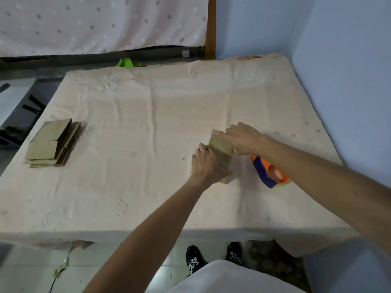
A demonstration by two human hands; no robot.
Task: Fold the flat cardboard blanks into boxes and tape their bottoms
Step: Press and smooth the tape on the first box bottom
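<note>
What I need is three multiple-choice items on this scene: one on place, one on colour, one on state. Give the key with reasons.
1. Where does the stack of flat cardboard blanks lie?
A. near the left edge of the table
B. at the right edge
C. on the floor

2. What colours is the tape dispenser?
A. green and white
B. orange and blue
C. red and black

3. What is the state of the cardboard box?
A. lying untouched
B. held by both hands
C. held by one hand

Key: 1 A, the stack sits far left on the cloth. 2 B, orange and blue parts show. 3 B, the left hand and the right hand both hold it.
</note>
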